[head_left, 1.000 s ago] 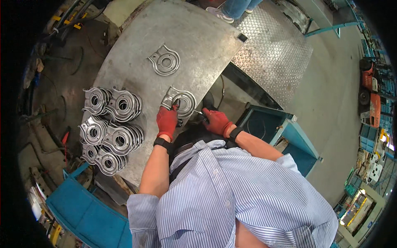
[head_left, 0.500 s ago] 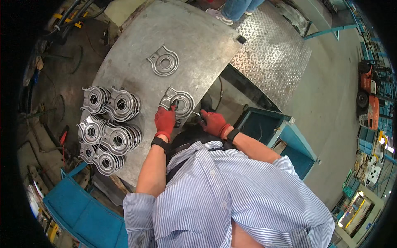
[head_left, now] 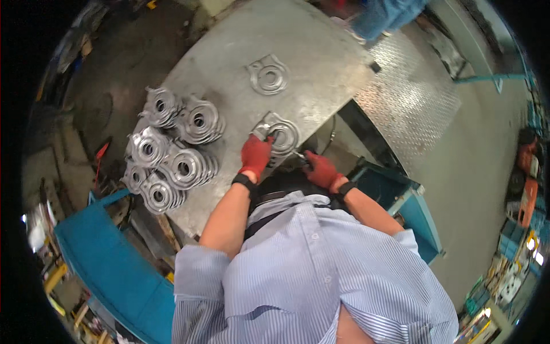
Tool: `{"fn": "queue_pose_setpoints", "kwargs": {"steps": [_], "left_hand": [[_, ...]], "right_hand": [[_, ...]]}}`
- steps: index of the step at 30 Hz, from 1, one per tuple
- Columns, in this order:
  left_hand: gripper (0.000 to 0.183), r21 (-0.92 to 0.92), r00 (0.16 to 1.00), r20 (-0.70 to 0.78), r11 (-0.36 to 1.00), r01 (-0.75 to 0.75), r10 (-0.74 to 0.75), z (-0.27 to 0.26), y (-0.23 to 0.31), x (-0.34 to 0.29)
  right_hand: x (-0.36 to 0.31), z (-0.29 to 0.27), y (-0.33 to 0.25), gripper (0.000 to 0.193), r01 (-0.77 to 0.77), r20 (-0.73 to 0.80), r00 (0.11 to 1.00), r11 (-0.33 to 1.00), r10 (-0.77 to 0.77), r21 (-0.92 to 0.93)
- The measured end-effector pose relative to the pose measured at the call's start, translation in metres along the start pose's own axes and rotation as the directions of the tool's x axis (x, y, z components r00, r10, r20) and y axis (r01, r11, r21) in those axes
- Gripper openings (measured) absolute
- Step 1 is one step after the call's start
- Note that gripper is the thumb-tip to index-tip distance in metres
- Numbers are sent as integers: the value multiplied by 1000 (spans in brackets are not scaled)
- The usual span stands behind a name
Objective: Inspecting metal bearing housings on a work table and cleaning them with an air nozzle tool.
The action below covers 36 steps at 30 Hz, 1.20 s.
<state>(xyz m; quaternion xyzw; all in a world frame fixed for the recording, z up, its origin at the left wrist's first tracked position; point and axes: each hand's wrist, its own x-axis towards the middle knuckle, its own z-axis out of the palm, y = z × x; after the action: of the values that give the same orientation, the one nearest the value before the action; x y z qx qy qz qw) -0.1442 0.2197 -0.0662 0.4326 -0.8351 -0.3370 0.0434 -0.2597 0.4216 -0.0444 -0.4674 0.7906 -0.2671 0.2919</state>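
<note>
A round stamped metal bracket (head_left: 289,137) with a ring-shaped middle lies at the near right edge of the metal table (head_left: 321,54). Gloved in red, my left hand (head_left: 256,155) is closed on the bracket's left side, its dark fingertips over the part. In my right hand (head_left: 322,171), also red-gloved, is a small hand tool (head_left: 300,155) with a thin metal tip; its exact kind is hidden by my fingers. The tip reaches the bracket's lower right rim, but whether it touches I cannot tell. A second bracket (head_left: 269,77) lies flat farther up the table.
Several stacks of like brackets (head_left: 184,168) stand at the table's left. A blue bin (head_left: 427,221) is close by my right forearm, and a blue metal panel (head_left: 109,261) is at lower left. Beyond the table, a person in jeans (head_left: 387,17) stands by a tread-plate surface (head_left: 418,106).
The whole view has shifted and blurred, so table and hands appear farther right. Both hands keep their holds, with the tool still at the bracket's rim.
</note>
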Motion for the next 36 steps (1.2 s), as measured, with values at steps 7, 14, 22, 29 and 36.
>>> {"fn": "queue_pose_setpoints", "kwargs": {"steps": [7,14,22,29,36], "left_hand": [[38,-20,980,71,982,190,-188,-15,24,-5],[48,-29,952,118,957,287,-282,-30,32,-11],[43,-137,967,105,960,244,-231,-103,61,-42],[36,-33,939,-291,983,181,-183,-241,11,-111],[35,279,844,-423,839,468,-330,-319,-124,-132]], "right_hand": [[1,6,2,52,-80,48,996,997,80,-2],[2,2,8,43,-55,-258,964,997,68,59],[-13,-15,13,36,-61,-390,903,952,180,299],[-20,-16,8,39,-11,-357,930,979,85,203],[-24,-9,12,43,-26,-306,948,982,84,186]]}}
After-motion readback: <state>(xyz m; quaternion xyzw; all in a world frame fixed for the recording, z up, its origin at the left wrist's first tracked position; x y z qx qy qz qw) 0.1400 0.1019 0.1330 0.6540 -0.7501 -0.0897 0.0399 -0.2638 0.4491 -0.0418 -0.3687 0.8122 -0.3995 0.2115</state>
